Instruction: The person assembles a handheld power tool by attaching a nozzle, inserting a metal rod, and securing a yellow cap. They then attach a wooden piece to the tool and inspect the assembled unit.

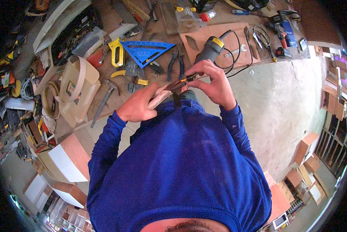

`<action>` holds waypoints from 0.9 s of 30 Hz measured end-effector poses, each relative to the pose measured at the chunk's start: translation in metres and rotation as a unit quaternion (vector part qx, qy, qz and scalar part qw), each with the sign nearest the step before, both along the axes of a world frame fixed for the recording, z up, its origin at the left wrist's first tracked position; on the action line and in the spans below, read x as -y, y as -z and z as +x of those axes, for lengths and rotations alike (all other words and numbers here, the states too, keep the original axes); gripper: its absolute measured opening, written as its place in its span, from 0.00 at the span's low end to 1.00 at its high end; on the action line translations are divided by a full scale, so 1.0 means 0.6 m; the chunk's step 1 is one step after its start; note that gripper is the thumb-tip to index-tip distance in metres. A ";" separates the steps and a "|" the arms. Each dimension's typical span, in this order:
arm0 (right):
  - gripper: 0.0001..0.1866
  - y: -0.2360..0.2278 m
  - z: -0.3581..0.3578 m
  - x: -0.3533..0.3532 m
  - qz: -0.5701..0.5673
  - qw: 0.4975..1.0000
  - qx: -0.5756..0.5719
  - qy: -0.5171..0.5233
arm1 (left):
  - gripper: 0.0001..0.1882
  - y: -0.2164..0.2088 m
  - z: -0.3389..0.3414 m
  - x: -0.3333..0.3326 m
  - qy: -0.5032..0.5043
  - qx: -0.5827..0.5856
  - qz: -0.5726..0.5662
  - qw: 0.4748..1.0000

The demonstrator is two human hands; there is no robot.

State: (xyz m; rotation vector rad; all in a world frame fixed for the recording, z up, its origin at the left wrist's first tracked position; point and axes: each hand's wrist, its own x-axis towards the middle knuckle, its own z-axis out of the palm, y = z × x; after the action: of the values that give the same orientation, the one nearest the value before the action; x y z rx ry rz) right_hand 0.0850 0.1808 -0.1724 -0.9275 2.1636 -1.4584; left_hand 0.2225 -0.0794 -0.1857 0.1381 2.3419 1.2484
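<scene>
My left hand (136, 107) grips a small pale wooden piece (160, 98) held up in front of my chest. My right hand (214, 83) pinches a thin dark tool with a yellow band (187, 79) and presses it along the top edge of that wooden piece. Both blue sleeves come up from the lower edge. A grey power tool with a yellow label (210, 48) lies on the bench just beyond my right hand.
The wooden bench (115, 73) holds a blue triangular square (146, 50), a yellow staple gun (117, 54), a hammer (104, 100), pliers (173, 62), a wrench (235, 50) and a roll of edge banding (78, 81). White and brown boxes (71, 158) stand at lower left; concrete floor (281, 100) spreads right.
</scene>
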 end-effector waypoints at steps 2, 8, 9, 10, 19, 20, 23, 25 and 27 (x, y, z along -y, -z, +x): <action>0.16 -0.017 0.010 0.016 -0.017 0.997 -0.073 -0.016 | 0.32 0.008 0.004 0.026 0.022 0.020 0.041 0.999; 0.16 -0.070 0.062 0.059 -0.030 0.992 -0.116 -0.032 | 0.29 0.035 0.011 0.069 0.039 -0.087 0.141 0.985; 0.15 -0.075 0.070 0.066 -0.037 0.993 -0.108 -0.039 | 0.29 0.038 0.010 0.074 0.048 -0.093 0.129 0.986; 0.16 -0.079 0.076 0.071 -0.037 0.993 -0.107 -0.041 | 0.28 0.042 0.009 0.077 0.052 -0.098 0.123 0.986; 0.17 -0.083 0.088 0.075 -0.060 0.996 -0.070 -0.021 | 0.27 0.045 -0.009 0.076 0.076 -0.169 0.124 0.975; 0.17 -0.082 0.085 0.072 -0.061 0.995 -0.074 -0.016 | 0.27 0.044 -0.014 0.072 0.076 -0.179 0.122 0.973; 0.18 -0.078 0.072 0.057 -0.065 0.995 -0.074 -0.005 | 0.27 0.037 -0.031 0.056 0.074 -0.197 0.114 0.971; 0.18 -0.075 0.060 0.045 -0.072 0.995 -0.076 0.004 | 0.27 0.032 -0.041 0.044 0.070 -0.193 0.111 0.972; 0.19 -0.075 0.047 0.029 -0.070 0.995 -0.072 0.007 | 0.27 0.028 -0.052 0.031 0.076 -0.191 0.090 0.974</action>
State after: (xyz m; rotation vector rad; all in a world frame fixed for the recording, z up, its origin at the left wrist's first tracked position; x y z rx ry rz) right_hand 0.1132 0.1632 -0.1276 -1.0990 2.1941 -1.6120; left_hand 0.1914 -0.0981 -0.2025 0.6588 2.4672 1.4603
